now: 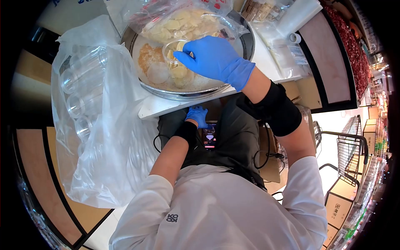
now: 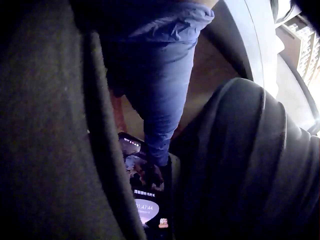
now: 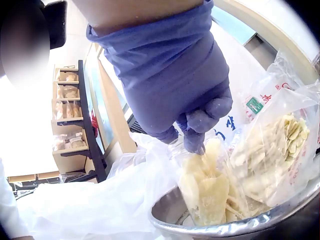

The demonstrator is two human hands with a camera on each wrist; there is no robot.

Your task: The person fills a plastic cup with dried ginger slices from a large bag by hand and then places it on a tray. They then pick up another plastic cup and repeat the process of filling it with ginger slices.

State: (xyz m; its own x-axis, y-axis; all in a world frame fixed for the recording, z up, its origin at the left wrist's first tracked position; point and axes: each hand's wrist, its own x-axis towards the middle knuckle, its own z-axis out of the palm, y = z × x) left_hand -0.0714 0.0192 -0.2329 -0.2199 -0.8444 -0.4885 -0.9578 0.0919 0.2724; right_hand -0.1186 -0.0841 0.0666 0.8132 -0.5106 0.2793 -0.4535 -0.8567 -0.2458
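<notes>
In the head view a blue-gloved right hand [image 1: 210,58] is over a round metal-rimmed tray [image 1: 200,89], beside a clear cup [image 1: 165,52] of pale slices [image 1: 179,71]. The right wrist view has the right hand [image 3: 172,85] with curled fingers, its fingertips pinching at the slices [image 3: 205,192] at the cup's top; the exact contact is partly hidden. Low between the thighs, the gloved left hand [image 1: 197,115] reaches down to a lit phone [image 1: 209,137]. Its fingers touch the phone [image 2: 147,207] in the left wrist view, where the left hand [image 2: 160,90] hides the phone's upper edge.
A large plastic bag [image 1: 100,154] with clear cups stands left of the tray. Behind the cup lies an open bag of slices [image 1: 183,25]. Plastic packs [image 1: 279,46] lie at the right on the white table [image 1: 156,106]. A wire cart [image 1: 349,146] stands at the right.
</notes>
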